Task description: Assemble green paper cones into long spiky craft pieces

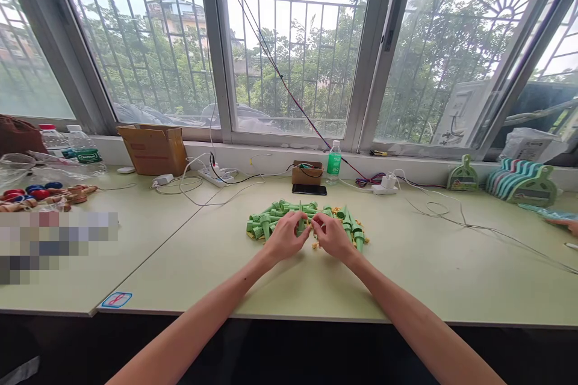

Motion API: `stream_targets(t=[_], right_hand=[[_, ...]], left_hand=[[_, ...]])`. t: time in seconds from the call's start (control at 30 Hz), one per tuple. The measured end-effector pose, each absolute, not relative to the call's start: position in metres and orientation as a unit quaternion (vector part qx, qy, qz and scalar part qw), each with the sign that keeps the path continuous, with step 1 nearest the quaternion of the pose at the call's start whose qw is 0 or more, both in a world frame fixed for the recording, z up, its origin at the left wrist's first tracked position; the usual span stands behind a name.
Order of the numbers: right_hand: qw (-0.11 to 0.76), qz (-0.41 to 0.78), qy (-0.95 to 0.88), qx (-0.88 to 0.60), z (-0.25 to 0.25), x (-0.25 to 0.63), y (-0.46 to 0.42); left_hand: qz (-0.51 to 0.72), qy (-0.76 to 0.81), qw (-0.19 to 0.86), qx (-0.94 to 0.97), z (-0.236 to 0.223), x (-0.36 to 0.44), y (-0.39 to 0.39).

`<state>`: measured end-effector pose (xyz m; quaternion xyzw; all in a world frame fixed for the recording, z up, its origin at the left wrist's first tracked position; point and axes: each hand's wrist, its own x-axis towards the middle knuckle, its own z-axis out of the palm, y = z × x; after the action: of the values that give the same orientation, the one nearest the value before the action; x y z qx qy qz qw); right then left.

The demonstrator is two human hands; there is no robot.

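A heap of green tube-shaped plastic parts [271,216] mixed with small yellow pieces [361,236] lies on the pale green table [406,277]. My left hand [285,236] is curled around one upright green part [300,225] at the front of the heap. My right hand [333,234] sits just right of it, fingers pinched together toward the same part. Whether the right fingers hold a small piece is too small to tell.
A black phone [309,189], a small cardboard box [307,172] and a green-labelled bottle [333,162] stand behind the heap. Power strips and cables run along the sill. A larger carton [154,148] stands left; green dustpans [524,179] and another person's fingers [564,225] at right.
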<state>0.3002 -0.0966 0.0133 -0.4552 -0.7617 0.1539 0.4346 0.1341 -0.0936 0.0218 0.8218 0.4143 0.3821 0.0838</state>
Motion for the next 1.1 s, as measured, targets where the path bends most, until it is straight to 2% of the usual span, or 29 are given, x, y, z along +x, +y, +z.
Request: stream_targets(t=[1.1], right_hand=[[0.437, 0.148, -0.764, -0.451, 0.0119, 0.2999, -0.0954]], left_hand=[[0.373, 0.415, 0.091, 0.825, 0.0165, 0.1330, -0.0923]])
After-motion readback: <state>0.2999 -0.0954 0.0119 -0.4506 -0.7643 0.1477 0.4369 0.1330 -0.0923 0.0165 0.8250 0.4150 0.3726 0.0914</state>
